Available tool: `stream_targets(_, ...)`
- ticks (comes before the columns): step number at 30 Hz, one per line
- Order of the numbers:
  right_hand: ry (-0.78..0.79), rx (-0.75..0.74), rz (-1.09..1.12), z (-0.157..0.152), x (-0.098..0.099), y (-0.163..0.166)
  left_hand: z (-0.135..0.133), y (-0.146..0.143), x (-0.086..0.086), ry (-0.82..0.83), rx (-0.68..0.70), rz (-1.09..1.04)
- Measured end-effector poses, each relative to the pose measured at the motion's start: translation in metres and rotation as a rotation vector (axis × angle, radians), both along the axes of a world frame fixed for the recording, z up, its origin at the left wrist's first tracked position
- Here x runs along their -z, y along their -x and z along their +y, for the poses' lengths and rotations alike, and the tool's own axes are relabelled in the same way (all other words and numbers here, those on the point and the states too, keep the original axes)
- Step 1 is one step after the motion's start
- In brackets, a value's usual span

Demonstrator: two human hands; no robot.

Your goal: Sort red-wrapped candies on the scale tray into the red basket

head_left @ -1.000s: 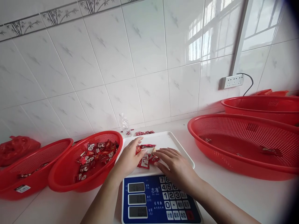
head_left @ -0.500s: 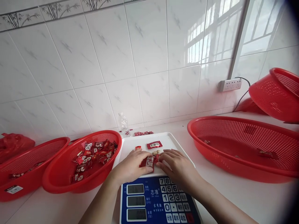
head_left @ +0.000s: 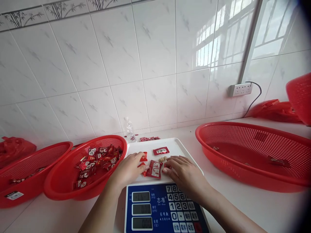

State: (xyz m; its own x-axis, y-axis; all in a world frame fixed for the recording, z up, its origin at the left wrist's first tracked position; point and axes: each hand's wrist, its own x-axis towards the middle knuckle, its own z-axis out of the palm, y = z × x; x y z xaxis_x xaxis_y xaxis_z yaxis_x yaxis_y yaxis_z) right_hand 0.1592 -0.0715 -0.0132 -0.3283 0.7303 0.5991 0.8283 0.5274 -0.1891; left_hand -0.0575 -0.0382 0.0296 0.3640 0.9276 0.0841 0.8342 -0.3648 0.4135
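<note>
Can't tell if either hand's really gripping: left hand (head_left: 128, 169) over orange packets (head_left: 143, 157), right hand (head_left: 186, 170) curled just beside the red packet (head_left: 154, 169), lower centre. Probably light, slippery, crushable, so pinch its edge. Pale lettering on it. Farther up, a small packet (head_left: 161, 150) has a whitish label.

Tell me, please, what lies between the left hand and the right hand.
Between the left hand and right hand, the head view shows a dark red packet, a small beige piece beyond it, and bright red packets by the left hand.
</note>
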Motion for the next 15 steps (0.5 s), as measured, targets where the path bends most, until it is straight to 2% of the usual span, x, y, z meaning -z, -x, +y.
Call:
stream_targets(7,-0.069,-0.096,0.017,-0.0006,0.0022,0.0018,-0.0028,-0.0025,-0.0028,0.004,0.105,-0.028)
stream_targets(15,-0.115,-0.156,0.052,-0.0024,0.0018,0.0039,-0.0020,-0.0041,-0.0048,0.034,0.035,-0.229)
